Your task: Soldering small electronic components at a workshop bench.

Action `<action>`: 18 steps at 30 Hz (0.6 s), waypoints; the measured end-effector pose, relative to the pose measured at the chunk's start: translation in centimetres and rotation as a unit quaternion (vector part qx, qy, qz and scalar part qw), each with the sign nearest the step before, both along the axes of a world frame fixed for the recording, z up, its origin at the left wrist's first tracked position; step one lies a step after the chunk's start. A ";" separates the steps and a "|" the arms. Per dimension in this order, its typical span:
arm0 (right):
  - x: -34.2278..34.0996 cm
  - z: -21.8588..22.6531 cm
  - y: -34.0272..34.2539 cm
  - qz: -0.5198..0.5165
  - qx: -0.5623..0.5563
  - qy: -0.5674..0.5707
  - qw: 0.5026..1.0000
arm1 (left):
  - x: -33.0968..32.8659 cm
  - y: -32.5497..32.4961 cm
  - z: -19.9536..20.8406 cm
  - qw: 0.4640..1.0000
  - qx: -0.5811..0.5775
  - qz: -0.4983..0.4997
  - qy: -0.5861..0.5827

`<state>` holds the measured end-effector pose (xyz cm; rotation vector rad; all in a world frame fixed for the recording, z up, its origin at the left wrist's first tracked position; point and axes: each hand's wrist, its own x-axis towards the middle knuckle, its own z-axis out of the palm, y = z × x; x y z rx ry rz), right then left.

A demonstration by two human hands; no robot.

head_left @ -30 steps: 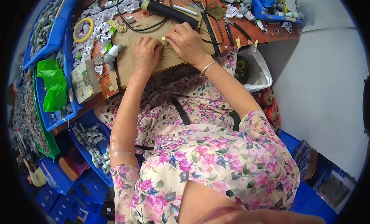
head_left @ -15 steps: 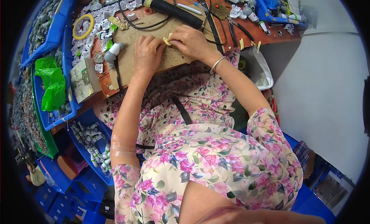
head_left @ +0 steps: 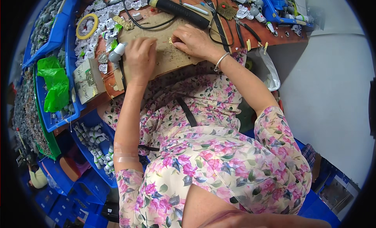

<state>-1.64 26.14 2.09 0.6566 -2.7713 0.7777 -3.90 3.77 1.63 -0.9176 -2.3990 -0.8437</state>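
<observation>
My right hand (head_left: 194, 43) is over the brown board (head_left: 166, 60), thumb and fingers closed on a small piece of yellow tape (head_left: 170, 40). To its left, apart from it, my left hand (head_left: 140, 61) hovers over the board's left part with fingers curled together. Whatever those fingers hold, if anything, is hidden. Just left of that hand lies a grey and white bulb-shaped part (head_left: 117, 52). Behind both hands rests a black cylindrical tool (head_left: 178, 11) with a cable.
White plastic parts and a yellow tape roll (head_left: 87, 26) lie at the left. Pliers (head_left: 246, 31) and yellow tape strips (head_left: 248, 45) are at the right. Blue bins (head_left: 74, 67) line the left side; one holds a green bag (head_left: 55, 85). A white-lined bin (head_left: 270, 69) stands below the table's right edge.
My left hand has moved left, away from my right hand, toward the grey and white part. My right hand stays nearly in place with the yellow tape at its fingertips.
</observation>
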 end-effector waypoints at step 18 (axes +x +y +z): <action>-3.4 0.4 -5.4 0.040 -0.156 0.061 0.985 | 0.6 -6.7 0.6 0.997 -0.023 0.070 -0.007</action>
